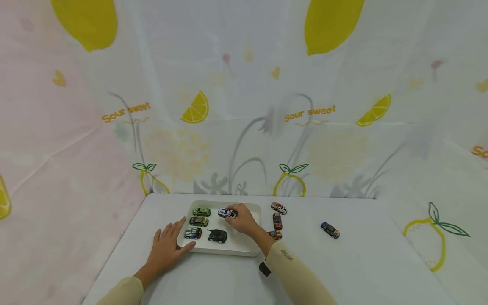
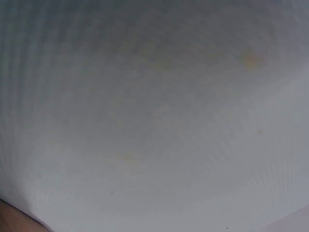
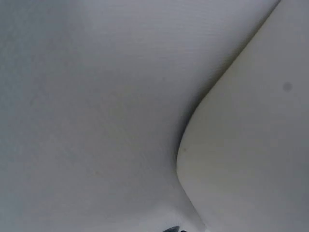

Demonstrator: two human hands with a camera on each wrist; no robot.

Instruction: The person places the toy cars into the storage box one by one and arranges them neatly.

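Note:
In the head view, my right hand [image 1: 244, 219] pinches a white-and-black toy car [image 1: 225, 212] over the back middle of a white tray [image 1: 242, 253]. My left hand [image 1: 166, 246] lies at the tray's left front corner, fingers extended and thumb along the front rim. Inside the tray, a green toy car [image 1: 201, 212], a dark patterned toy car [image 1: 199, 221] and a white, green and blue toy car [image 1: 193, 233] line the left side. Beside the last one sits a black toy vehicle [image 1: 217, 236] with a thin protruding rod.
Right of the tray are a white-and-red toy car [image 1: 279, 207], a dark red-marked toy car [image 1: 277, 221] and an orange-and-blue toy car [image 1: 275, 234], partly behind my forearm. Farther right lies a blue-and-black toy car [image 1: 330, 230]. A black object [image 1: 264, 269] shows beside my right sleeve. Both wrist views are mostly blurred pale surfaces.

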